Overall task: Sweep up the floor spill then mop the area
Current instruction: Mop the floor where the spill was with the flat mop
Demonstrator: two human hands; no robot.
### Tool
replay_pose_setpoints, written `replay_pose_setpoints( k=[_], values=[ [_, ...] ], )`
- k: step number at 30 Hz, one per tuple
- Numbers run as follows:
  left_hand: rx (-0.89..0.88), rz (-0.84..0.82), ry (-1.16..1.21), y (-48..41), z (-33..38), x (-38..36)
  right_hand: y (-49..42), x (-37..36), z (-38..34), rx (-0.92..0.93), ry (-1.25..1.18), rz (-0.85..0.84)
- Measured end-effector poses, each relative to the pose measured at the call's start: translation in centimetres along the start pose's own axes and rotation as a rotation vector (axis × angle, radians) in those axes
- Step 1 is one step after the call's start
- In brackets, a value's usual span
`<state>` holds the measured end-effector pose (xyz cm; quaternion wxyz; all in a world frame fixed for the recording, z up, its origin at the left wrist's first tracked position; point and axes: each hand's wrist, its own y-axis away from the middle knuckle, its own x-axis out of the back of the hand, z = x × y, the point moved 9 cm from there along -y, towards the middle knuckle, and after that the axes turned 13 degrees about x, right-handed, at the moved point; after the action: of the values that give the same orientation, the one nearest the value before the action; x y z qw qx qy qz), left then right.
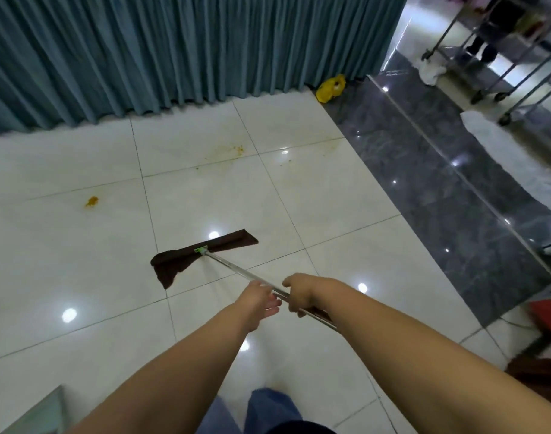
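A flat mop with a dark brown cloth (202, 253) lies on the white floor tiles, its metal handle (236, 270) running back toward me. My right hand (301, 295) is shut on the handle. My left hand (261, 300) rests just left of the handle with fingers loosely extended, touching or nearly touching it. An orange blob of spill (92, 201) sits on the tile far left of the mop. A thinner yellow-orange smear (232, 149) lies farther ahead near the curtain.
A teal curtain (174, 48) hangs along the far side. A yellow bag (330, 87) lies at its foot. Dark marble flooring (440, 189) runs on the right, with a metal trolley (499, 48) and white cloths beyond. A red object (548, 311) sits at right.
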<state>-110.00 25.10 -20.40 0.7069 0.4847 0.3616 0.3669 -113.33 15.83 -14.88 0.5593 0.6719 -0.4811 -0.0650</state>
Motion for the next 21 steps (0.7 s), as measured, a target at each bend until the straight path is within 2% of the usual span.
replay_pose_setpoints(
  k=[5,8,14,18,21],
  values=[
    [0.093,-0.169,0.511,-2.3,-2.4,-4.3,4.7,-0.4,5.4,-0.075,-0.430,-0.026],
    [0.169,-0.237,0.691,-3.9,-3.1,-6.9,6.8,-0.8,8.5,-0.093,-0.508,-0.086],
    [0.232,-0.245,0.683,-4.8,-4.6,-8.6,6.9,-1.9,9.5,-0.003,-0.481,-0.105],
    [0.212,-0.204,0.663,-4.2,-4.8,-6.6,5.1,-3.5,6.9,0.055,-0.462,-0.115],
    [0.168,-0.182,0.750,-4.2,-4.2,-3.5,3.7,-4.4,3.6,0.104,-0.478,-0.085]
  ],
)
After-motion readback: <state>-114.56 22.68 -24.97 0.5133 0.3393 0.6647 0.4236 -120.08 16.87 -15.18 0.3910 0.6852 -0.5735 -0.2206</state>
